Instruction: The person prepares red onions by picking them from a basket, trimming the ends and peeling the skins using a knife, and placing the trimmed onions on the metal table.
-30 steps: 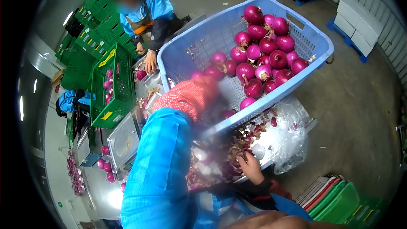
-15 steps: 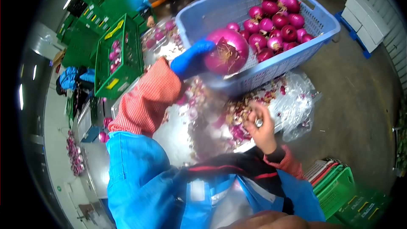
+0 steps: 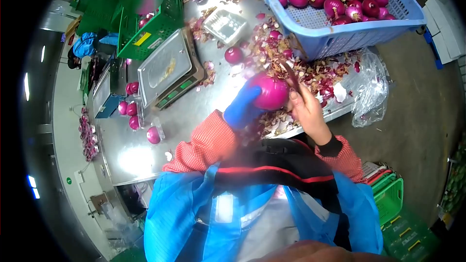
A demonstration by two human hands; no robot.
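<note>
My left hand (image 3: 241,106), in a blue glove, grips a large red onion (image 3: 271,92) from its left side. The onion's dry, stringy end points away from me. At its right side my right hand (image 3: 308,111), bare, is closed on a small knife (image 3: 292,76). The dark, narrow blade stands up by the onion's stringy end, and the fingers hide the handle. Beyond the onion, another red onion (image 3: 234,55) lies on the metal table (image 3: 213,101). Loose onion skins (image 3: 326,78) are heaped around and under my hands.
A blue crate (image 3: 335,36) of red onions stands at the back right. A scale (image 3: 167,75), a clear plastic tray (image 3: 225,26) and a green crate (image 3: 145,39) are on the left. Plastic film (image 3: 371,87) hangs over the right edge. Packed onions (image 3: 131,109) lie at left.
My left hand has brought the onion from the blue crate back toward me, over the skins. My right hand has risen to it with the knife. The view has shifted, showing more table.
</note>
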